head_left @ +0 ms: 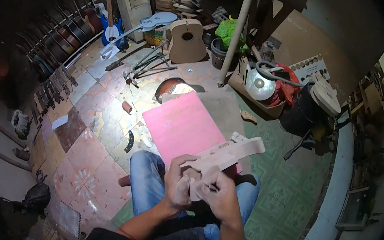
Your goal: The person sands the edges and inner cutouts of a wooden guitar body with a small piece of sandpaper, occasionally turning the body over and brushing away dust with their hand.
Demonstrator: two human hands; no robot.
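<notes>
A pale, unfinished wooden guitar neck (236,153) slants up to the right over my lap, its wide flat end pointing away from me. My left hand (178,181) is wrapped around its near end, thumb on top. Close beside it, my right hand (218,193) is closed with curled fingers at the same end; what it pinches, if anything, is hidden. Both hands look dusty. Beneath the wood, a pink board (184,124) reaches from my knees out over the floor.
A sunburst guitar body (173,88) lies beyond the board. On the floor are a reddish-brown cylinder (127,107), a dark curved piece (129,142) and a small headstock (249,117). An acoustic body (187,42) and a blue guitar (112,31) stand behind; a cluttered box (255,92) sits right.
</notes>
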